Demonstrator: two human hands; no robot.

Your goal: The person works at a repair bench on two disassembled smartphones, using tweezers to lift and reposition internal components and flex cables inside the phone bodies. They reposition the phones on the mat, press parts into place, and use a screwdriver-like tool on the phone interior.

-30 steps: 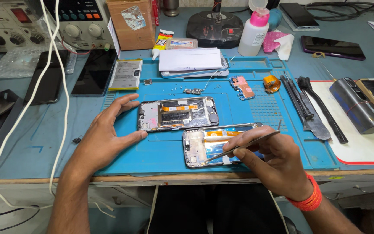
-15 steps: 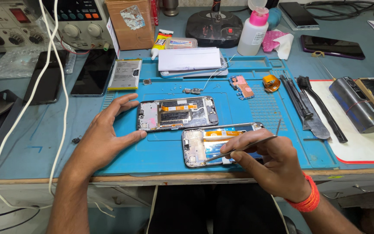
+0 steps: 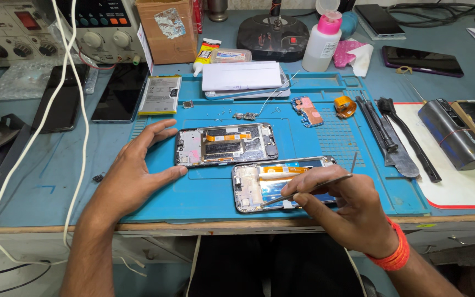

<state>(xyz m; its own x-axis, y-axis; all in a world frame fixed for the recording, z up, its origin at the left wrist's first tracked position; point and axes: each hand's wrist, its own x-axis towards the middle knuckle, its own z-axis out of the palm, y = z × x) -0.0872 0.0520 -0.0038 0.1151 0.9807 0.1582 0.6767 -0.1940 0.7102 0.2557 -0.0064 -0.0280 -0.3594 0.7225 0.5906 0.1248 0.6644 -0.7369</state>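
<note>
Cluttered blue workbench [image 3: 39, 187] — even, bright light

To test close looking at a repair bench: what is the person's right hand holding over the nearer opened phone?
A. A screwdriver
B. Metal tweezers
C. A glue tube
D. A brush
B: the right hand grips thin metal tweezers, their tip inside the nearer opened phone; the left hand rests flat beside the farther opened phone.

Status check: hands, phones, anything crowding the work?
Left hand flat on mat, fingers at upper opened phone. Right hand holds tweezers, tips inside lower opened phone. Loose screws and small board lie apart behind.
</note>
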